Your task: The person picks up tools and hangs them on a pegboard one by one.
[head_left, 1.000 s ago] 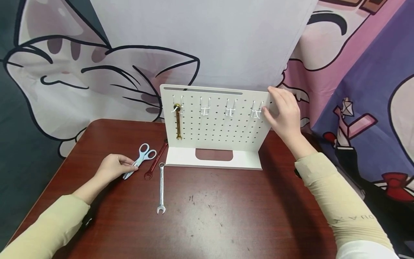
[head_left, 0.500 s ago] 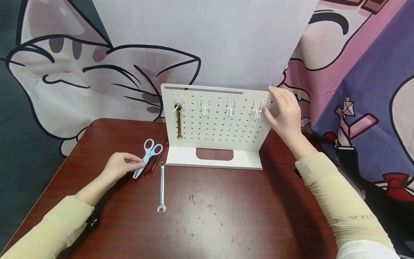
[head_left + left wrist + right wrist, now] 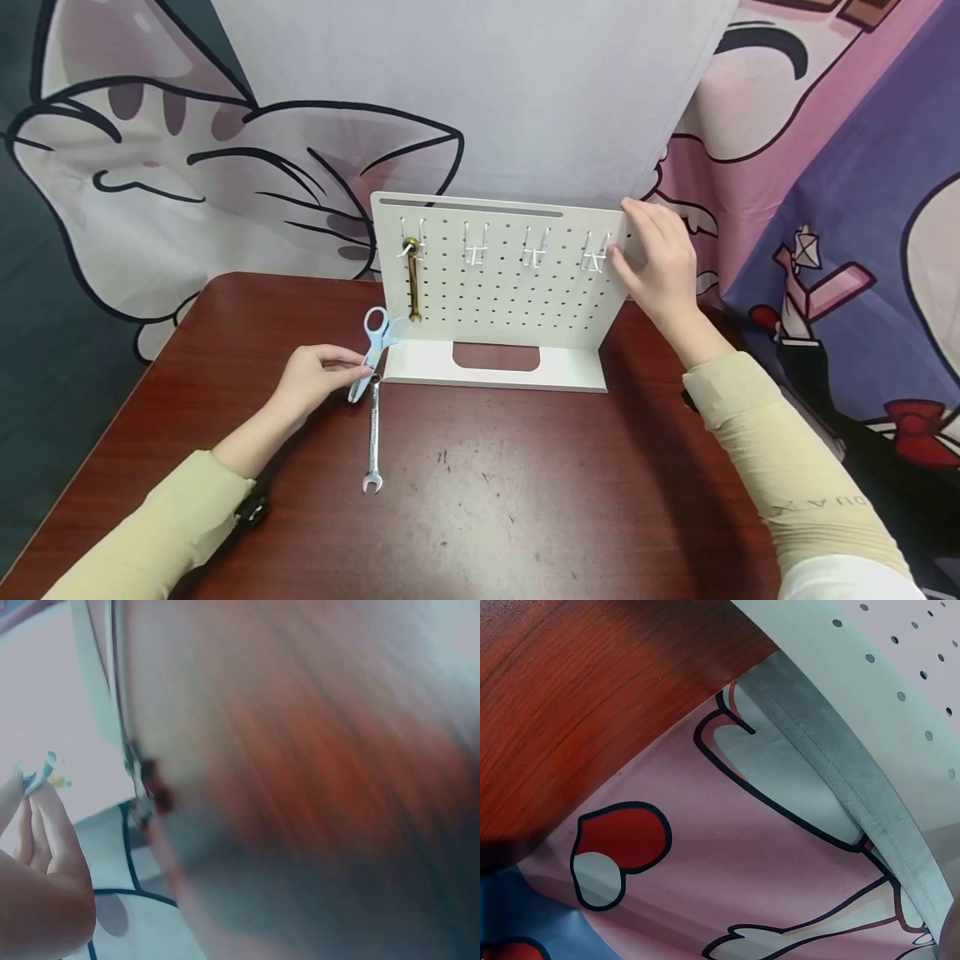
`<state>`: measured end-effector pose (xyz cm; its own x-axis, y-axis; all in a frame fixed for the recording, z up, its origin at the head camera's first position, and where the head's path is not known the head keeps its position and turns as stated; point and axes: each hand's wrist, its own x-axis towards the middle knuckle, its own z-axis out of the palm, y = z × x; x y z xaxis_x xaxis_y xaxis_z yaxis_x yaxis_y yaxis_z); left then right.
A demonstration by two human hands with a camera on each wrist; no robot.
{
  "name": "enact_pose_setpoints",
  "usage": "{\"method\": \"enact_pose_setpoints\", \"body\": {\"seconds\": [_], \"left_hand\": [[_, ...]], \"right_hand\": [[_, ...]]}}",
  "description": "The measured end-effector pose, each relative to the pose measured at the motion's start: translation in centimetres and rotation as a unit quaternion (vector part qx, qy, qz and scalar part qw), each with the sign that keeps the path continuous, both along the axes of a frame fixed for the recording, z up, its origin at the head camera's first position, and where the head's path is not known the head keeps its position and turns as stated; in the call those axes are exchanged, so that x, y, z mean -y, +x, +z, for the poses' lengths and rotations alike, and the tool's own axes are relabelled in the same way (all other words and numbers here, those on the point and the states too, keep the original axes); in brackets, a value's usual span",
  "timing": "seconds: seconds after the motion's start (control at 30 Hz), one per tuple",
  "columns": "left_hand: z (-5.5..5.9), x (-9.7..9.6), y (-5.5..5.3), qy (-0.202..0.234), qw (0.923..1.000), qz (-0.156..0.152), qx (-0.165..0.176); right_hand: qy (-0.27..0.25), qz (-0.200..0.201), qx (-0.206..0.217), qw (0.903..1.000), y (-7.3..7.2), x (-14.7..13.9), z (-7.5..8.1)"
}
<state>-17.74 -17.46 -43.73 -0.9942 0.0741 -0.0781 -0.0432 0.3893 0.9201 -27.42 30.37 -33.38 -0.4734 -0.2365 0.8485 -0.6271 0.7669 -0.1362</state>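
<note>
Light-blue scissors (image 3: 374, 348) are pinched at the blades between the thumb and fingers of my left hand (image 3: 311, 379), loops pointing up. One loop overlaps the lower left edge of the white pegboard (image 3: 517, 304). In the left wrist view, my left hand (image 3: 49, 859) pinches a small visible piece of the scissors (image 3: 37, 780). My right hand (image 3: 663, 262) grips the pegboard's upper right edge, thumb on the front. A gold wrench (image 3: 413, 287) hangs on the leftmost hook. Just below the scissors, a silver wrench (image 3: 372, 446) lies on the table.
Three white hooks, such as the rightmost hook (image 3: 595, 254), line the board to the right of the gold wrench. The board's base rests on the brown table (image 3: 562, 483). A cartoon-print cloth (image 3: 315, 200) hangs behind.
My left hand has carried the scissors rightward and slightly up, to the pegboard's left edge. A red wrench seen earlier is now hidden behind them. My right hand stays in place.
</note>
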Motion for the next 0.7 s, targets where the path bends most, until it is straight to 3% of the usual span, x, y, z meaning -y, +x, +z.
{"method": "enact_pose_setpoints", "body": {"seconds": [0.23, 0.4, 0.7], "left_hand": [[1.2, -2.1, 0.6, 0.019, 0.9997, 0.004, -0.013], [2.1, -3.6, 1.1, 0.063, 0.9976, 0.001, -0.028], [3.5, -6.4, 0.9, 0.117, 0.9926, 0.001, -0.031]], "right_hand": [[-0.003, 0.001, 0.002, 1.0000, 0.0, 0.2, 0.1], [-0.003, 0.002, 0.000, 1.0000, 0.0, 0.3, 0.1], [-0.006, 0.000, 0.000, 1.0000, 0.1, 0.2, 0.1]]}}
